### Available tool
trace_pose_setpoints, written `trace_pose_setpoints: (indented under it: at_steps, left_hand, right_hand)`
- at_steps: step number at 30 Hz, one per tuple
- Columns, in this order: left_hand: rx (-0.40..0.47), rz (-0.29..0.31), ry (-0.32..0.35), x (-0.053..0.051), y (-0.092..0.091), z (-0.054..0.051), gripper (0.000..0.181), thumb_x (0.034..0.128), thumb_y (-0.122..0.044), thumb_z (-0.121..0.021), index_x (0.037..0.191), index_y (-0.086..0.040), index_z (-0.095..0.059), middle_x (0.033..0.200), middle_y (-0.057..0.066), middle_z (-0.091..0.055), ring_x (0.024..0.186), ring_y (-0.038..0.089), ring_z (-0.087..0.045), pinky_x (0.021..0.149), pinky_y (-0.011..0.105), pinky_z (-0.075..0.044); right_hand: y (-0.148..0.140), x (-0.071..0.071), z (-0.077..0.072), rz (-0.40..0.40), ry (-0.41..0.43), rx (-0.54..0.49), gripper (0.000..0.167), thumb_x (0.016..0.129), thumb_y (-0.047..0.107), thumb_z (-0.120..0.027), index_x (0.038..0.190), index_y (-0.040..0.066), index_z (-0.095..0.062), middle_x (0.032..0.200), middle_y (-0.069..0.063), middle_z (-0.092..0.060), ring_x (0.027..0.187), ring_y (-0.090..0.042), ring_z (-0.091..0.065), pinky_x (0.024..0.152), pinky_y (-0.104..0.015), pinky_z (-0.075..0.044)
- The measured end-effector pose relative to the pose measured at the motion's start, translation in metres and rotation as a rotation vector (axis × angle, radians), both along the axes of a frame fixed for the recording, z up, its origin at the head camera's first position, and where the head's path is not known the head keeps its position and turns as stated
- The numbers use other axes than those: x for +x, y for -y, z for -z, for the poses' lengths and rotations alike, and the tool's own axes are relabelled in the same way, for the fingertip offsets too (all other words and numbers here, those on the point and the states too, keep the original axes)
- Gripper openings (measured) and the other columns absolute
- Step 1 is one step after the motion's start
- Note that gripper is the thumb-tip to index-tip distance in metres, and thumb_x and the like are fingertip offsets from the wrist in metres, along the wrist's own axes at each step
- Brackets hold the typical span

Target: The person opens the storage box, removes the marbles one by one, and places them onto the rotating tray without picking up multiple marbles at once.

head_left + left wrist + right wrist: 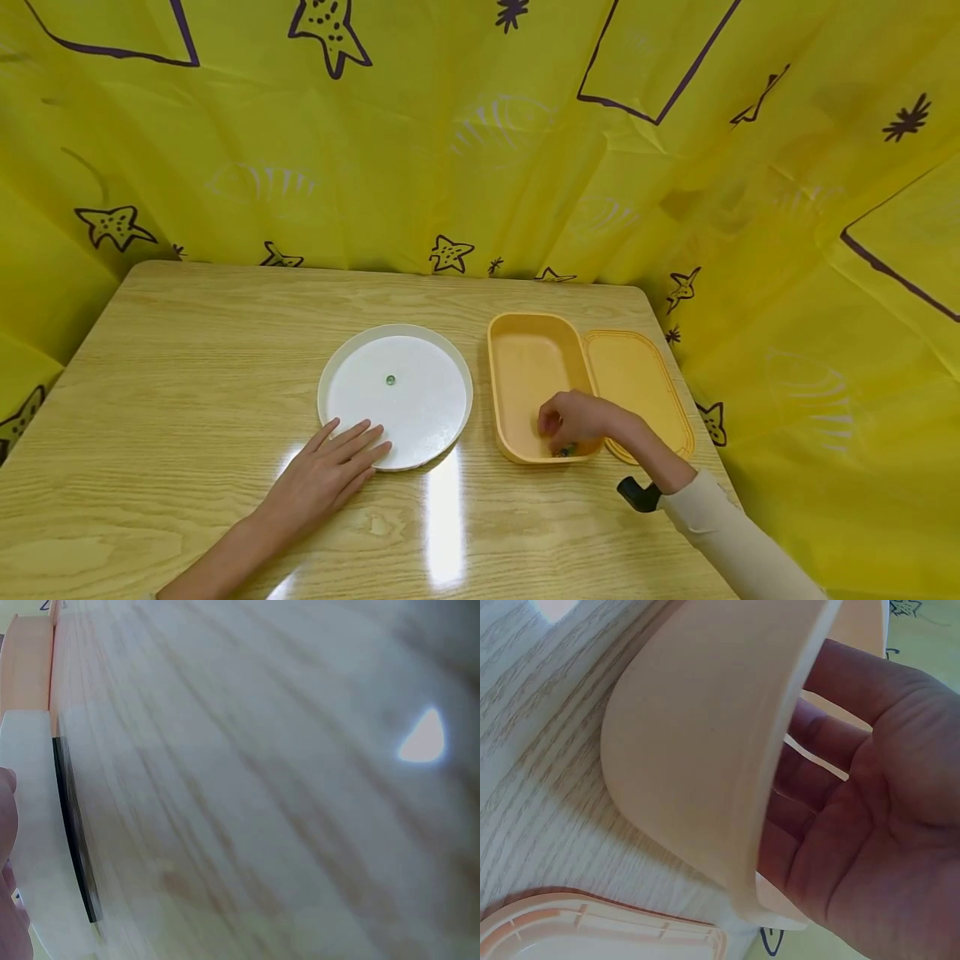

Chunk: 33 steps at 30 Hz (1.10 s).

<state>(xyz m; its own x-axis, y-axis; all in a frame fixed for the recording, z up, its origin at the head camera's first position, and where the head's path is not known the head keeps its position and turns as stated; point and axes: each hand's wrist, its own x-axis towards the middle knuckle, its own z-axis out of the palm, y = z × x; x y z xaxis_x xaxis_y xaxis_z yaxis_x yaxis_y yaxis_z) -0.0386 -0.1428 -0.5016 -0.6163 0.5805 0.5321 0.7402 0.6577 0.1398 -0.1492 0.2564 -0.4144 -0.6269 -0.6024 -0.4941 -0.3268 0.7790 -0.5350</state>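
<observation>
My left hand [322, 479] lies with fingers spread over the near left rim of a round white tray [427, 400]. A single green glass marble [390, 380] sits on that tray, above the fingertips. My right hand [577, 419] reaches down into the near end of an orange rectangular box [528, 350]. Small dark marbles [567, 450] show beside its fingers at the box's near wall. In the right wrist view, the box wall [697, 750] hides the fingertips, so whether they pinch anything cannot be seen.
An orange lid [633, 383] lies flat on the wooden table [187, 358], right of the box. Beneath the right forearm is a black object [637, 495] at the wrist. Yellow patterned curtains [390, 167] hang behind and beside the table.
</observation>
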Motion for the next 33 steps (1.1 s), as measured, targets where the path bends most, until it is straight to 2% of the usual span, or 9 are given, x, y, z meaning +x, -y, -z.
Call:
trace_pose_setpoints:
  at_steps: [8, 11, 16, 22, 33]
  left_hand:
    - [0.033, 0.017, -0.039, 0.0, 0.0, -0.001, 0.049, 0.1118, -0.033, -0.028, 0.128, -0.009, -0.067, 0.131, 0.011, -0.064, 0.122, 0.03, -0.059, 0.102, 0.055, -0.04]
    - [0.03, 0.019, -0.034, 0.0, 0.0, -0.001, 0.048, 0.1118, -0.033, -0.028, 0.128, -0.01, -0.067, 0.131, 0.011, -0.064, 0.123, 0.03, -0.058, 0.104, 0.054, -0.038]
    - [0.008, 0.006, -0.006, 0.0, 0.0, 0.0, 0.05, 0.1117, -0.034, -0.027, 0.128, -0.01, -0.067, 0.132, 0.011, -0.063, 0.125, 0.03, -0.057, 0.106, 0.053, -0.036]
    - [0.0, 0.004, -0.007, -0.001, 0.0, 0.001, 0.05, 0.1117, -0.035, -0.027, 0.128, -0.011, -0.068, 0.132, 0.011, -0.063, 0.125, 0.03, -0.057, 0.105, 0.056, -0.038]
    - [0.022, 0.014, -0.079, -0.002, 0.0, 0.003, 0.049, 0.1121, -0.033, -0.026, 0.128, -0.01, -0.067, 0.131, 0.012, -0.064, 0.122, 0.03, -0.058, 0.1, 0.056, -0.042]
  right_hand:
    - [-0.003, 0.002, 0.007, -0.046, 0.032, 0.021, 0.016, 0.078, -0.005, -0.077, 0.082, 0.008, -0.07, 0.072, 0.008, -0.058, 0.064, -0.006, -0.052, 0.061, -0.023, -0.047]
    - [-0.003, 0.002, 0.009, -0.055, 0.041, 0.012, 0.017, 0.078, -0.008, -0.076, 0.081, 0.008, -0.07, 0.071, 0.008, -0.058, 0.063, -0.006, -0.051, 0.06, -0.023, -0.047]
    - [-0.004, 0.003, 0.011, -0.07, 0.017, 0.018, 0.019, 0.078, -0.009, -0.075, 0.079, 0.01, -0.07, 0.071, 0.009, -0.058, 0.063, -0.005, -0.051, 0.06, -0.022, -0.047]
    - [-0.004, 0.005, 0.012, -0.079, -0.015, 0.049, 0.022, 0.078, -0.009, -0.073, 0.076, 0.013, -0.072, 0.068, 0.011, -0.059, 0.06, -0.005, -0.05, 0.057, -0.022, -0.046]
    - [-0.002, 0.004, 0.011, -0.066, -0.01, 0.054, 0.023, 0.077, -0.01, -0.072, 0.075, 0.013, -0.072, 0.067, 0.009, -0.06, 0.059, -0.006, -0.051, 0.055, -0.022, -0.046]
